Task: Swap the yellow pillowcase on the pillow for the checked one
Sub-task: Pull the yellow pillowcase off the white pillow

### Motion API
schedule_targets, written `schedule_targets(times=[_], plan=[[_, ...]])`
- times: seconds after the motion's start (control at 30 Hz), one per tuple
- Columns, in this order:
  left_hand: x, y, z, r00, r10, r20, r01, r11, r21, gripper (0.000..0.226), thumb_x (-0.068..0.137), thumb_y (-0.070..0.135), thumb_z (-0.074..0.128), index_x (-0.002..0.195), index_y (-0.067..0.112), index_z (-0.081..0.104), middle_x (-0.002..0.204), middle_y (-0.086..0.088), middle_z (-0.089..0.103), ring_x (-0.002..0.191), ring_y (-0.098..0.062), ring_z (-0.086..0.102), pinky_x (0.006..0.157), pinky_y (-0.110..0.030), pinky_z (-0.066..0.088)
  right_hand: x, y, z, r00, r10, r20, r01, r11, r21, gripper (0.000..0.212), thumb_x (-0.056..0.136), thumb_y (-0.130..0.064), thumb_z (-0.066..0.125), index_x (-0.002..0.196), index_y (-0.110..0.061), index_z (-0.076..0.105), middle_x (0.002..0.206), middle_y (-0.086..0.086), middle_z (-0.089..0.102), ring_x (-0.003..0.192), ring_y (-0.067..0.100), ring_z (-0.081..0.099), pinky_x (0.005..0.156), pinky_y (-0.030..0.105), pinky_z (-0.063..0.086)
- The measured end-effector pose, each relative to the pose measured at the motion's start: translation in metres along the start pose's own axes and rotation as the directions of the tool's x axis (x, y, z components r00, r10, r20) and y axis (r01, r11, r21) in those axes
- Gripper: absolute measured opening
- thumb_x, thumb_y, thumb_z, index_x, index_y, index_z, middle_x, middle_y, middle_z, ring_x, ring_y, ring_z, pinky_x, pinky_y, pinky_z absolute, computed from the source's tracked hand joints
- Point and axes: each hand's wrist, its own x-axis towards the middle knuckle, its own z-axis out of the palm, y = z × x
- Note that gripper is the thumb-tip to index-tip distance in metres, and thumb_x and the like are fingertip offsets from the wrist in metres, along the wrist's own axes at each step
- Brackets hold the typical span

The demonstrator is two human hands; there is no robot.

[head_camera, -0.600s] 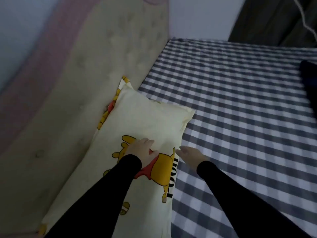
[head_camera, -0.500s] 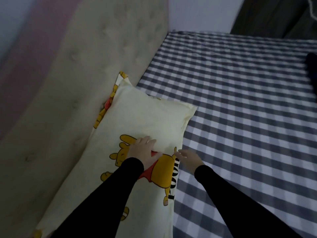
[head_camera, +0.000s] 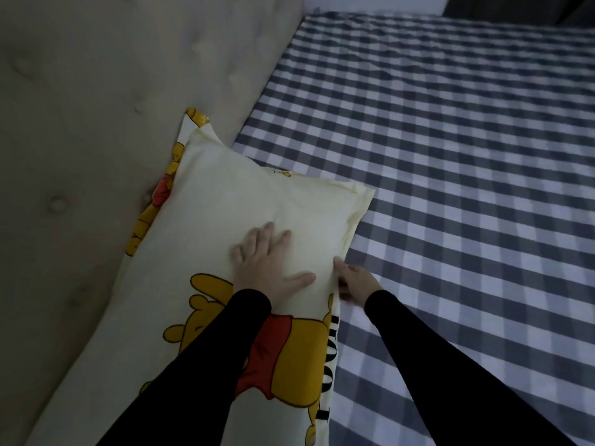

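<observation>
The left hand [head_camera: 264, 265] has slid up the yellow pillowcase [head_camera: 257, 204], now pressing flat, fingers spread; the right hand [head_camera: 355, 281] now pinches its side edge, against the bed's [head_camera: 450, 156] headboard [head_camera: 96, 123].

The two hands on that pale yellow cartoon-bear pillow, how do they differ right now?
The left hand lies flat, fingers spread, on top of the pale yellow cartoon-bear pillow; the right hand is curled at the pillow's side edge, fingertips on the seam. The left rests over the pillow's middle, the right over the grey-and-white checked bed sheet. Both wear long black sleeves and touch the pillow.
</observation>
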Motion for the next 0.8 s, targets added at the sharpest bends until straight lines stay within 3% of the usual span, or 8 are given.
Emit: schedule_targets(times=[0.1, 0.27, 0.33, 0.4, 0.5, 0.63, 0.73, 0.8], plan=[[0.004, -0.003, 0.012, 1.000, 0.001, -0.017, -0.001, 1.000, 0.013, 0.098, 0.070, 0.086, 0.036, 0.150, 0.039, 0.005, 0.161, 0.006, -0.008, 0.147, -0.022, -0.007, 0.114, -0.053, 0.003, 0.007, -0.002, 0.007, 0.990, 0.056, 0.129, -0.076, 0.985, 0.156, 0.062, 0.077, -0.073, 0.052, 0.110, -0.022, 0.061, 0.110, 0.007, 0.069, 0.106, 0.029, 0.063, 0.099, 0.046, 0.047], [0.010, -0.005, 0.016, 1.000, -0.002, 0.010, 0.002, 1.000, -0.013, 0.102, 0.065, 0.089, 0.031, 0.150, 0.041, 0.001, 0.161, 0.008, -0.010, 0.148, -0.019, -0.008, 0.114, -0.052, 0.003, 0.010, -0.005, 0.020, 0.970, 0.069, 0.231, -0.158, 0.906, 0.392, 0.076, 0.064, -0.069, 0.063, 0.119, -0.016, 0.059, 0.116, 0.003, 0.067, 0.105, 0.022, 0.062, 0.099, 0.041, 0.047], [0.010, -0.006, 0.015, 0.999, -0.009, 0.036, 0.010, 1.000, -0.014, 0.104, 0.061, 0.090, 0.026, 0.149, 0.042, 0.000, 0.161, 0.009, -0.011, 0.147, -0.018, -0.009, 0.114, -0.052, 0.003, 0.007, -0.008, 0.025, 0.971, 0.043, 0.236, -0.151, 0.874, 0.463, 0.073, 0.071, -0.065, 0.062, 0.124, -0.014, 0.058, 0.117, 0.006, 0.066, 0.106, 0.022, 0.062, 0.094, 0.039, 0.049], [0.009, -0.008, 0.010, 0.998, -0.012, 0.061, 0.013, 0.999, -0.029, 0.107, 0.057, 0.092, 0.021, 0.149, 0.042, -0.001, 0.161, 0.010, -0.011, 0.147, -0.016, -0.009, 0.114, -0.052, 0.002, 0.000, -0.012, 0.027, 0.975, 0.018, 0.223, -0.128, 0.864, 0.487, 0.068, 0.075, -0.062, 0.061, 0.123, -0.013, 0.058, 0.116, 0.008, 0.067, 0.105, 0.024, 0.063, 0.091, 0.039, 0.050], [0.003, -0.011, -0.006, 0.994, 0.001, 0.107, 0.008, 0.997, -0.081, 0.112, 0.052, 0.093, 0.019, 0.150, 0.043, 0.000, 0.160, 0.011, -0.011, 0.147, -0.015, -0.008, 0.115, -0.052, 0.001, -0.017, -0.020, 0.029, 0.981, -0.005, 0.195, -0.091, 0.874, 0.477, 0.075, 0.066, -0.065, 0.065, 0.118, -0.012, 0.059, 0.115, 0.010, 0.068, 0.105, 0.026, 0.064, 0.097, 0.044, 0.049], [-0.011, -0.007, -0.037, 0.991, 0.016, 0.133, 0.004, 0.988, -0.152, 0.113, 0.052, 0.093, 0.023, 0.151, 0.040, 0.003, 0.161, 0.010, -0.006, 0.148, -0.015, -0.005, 0.116, -0.053, 0.002, -0.041, -0.029, 0.025, 0.986, -0.078, 0.147, 0.006, 0.901, 0.435, 0.107, 0.043, -0.079, 0.074, 0.124, -0.012, 0.058, 0.116, 0.007, 0.068, 0.105, 0.026, 0.066, 0.095, 0.044, 0.051], [-0.023, 0.003, -0.068, 0.991, -0.005, 0.133, 0.038, 0.968, -0.247, 0.109, 0.060, 0.089, 0.034, 0.151, 0.036, 0.005, 0.162, 0.007, -0.001, 0.148, -0.015, 0.002, 0.117, -0.051, 0.006, -0.072, -0.049, 0.021, 0.981, -0.143, 0.131, 0.072, 0.896, 0.439, 0.105, 0.042, -0.077, 0.076, 0.120, -0.009, 0.060, 0.110, 0.008, 0.070, 0.101, 0.026, 0.067, 0.092, 0.043, 0.053], [-0.033, 0.010, -0.093, 0.990, 0.004, 0.143, 0.043, 0.945, -0.324, 0.115, 0.057, 0.091, 0.039, 0.152, 0.034, 0.007, 0.161, 0.007, 0.004, 0.147, -0.015, 0.009, 0.118, -0.048, 0.010, -0.100, -0.063, 0.019, 0.976, -0.181, 0.123, 0.102, 0.874, 0.475, 0.090, 0.055, -0.070, 0.074, 0.119, -0.009, 0.060, 0.109, 0.009, 0.070, 0.100, 0.027, 0.067, 0.091, 0.043, 0.054]])
